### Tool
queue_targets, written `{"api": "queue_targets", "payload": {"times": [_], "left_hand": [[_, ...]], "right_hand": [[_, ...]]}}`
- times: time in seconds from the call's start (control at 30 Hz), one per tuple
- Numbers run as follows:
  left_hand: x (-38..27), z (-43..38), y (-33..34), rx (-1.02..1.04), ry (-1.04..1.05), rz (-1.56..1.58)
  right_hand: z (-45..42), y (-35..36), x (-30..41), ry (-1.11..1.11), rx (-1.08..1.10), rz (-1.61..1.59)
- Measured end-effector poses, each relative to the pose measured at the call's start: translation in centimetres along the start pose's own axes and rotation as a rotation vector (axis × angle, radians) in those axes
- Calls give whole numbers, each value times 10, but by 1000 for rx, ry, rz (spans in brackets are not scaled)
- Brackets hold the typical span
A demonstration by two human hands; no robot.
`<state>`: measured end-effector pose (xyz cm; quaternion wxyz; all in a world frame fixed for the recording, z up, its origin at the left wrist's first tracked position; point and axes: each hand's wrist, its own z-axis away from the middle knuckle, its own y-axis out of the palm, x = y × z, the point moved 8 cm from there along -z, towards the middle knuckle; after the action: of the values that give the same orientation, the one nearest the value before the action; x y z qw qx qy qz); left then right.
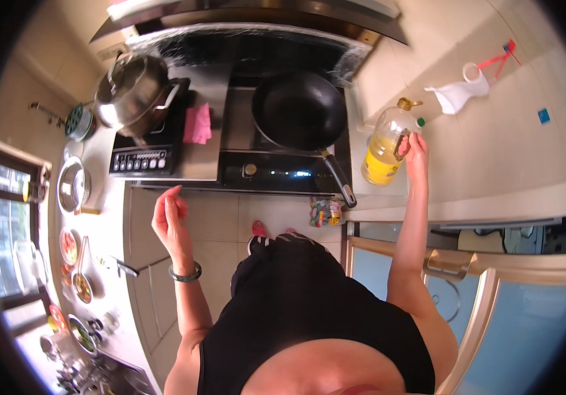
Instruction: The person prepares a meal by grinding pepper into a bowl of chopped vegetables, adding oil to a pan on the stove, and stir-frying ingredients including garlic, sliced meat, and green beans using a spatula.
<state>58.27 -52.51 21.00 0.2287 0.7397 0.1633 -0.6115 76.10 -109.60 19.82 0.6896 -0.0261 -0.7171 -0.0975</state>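
My right hand (415, 153) grips the handle of a clear plastic bottle of yellow cooking oil (384, 148). The bottle is upright at the right of the stove, and its gold-coloured cap (405, 103) looks flipped up. Whether its base touches the counter I cannot tell. A black wok (298, 111) sits on the right side of the stove, its handle (340, 178) pointing toward me. My left hand (169, 217) is raised before the counter's front edge with fingers bent and nothing visible in it. A pink cloth (197, 124) lies left of the wok.
A lidded steel pot (132, 94) stands on an induction cooktop (142, 160) at the left. Along the left counter are a steel colander (73, 185), bowls of cut food (69, 247) and a knife (126, 267) near the edge. A range hood (258, 15) spans the back.
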Motion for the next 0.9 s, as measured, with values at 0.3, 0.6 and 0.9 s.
{"api": "queue_targets", "payload": {"times": [0.3,0.6,0.9], "left_hand": [[6,30,61,66,-31,-19],[-4,74,119,141,-68,-54],[-14,110,105,59,-112,-91]], "right_hand": [[51,-150,-75,-64,-388,-517],[8,-228,-147,-134,-655,-583],[40,-228,-133,-290,-948,55]]}}
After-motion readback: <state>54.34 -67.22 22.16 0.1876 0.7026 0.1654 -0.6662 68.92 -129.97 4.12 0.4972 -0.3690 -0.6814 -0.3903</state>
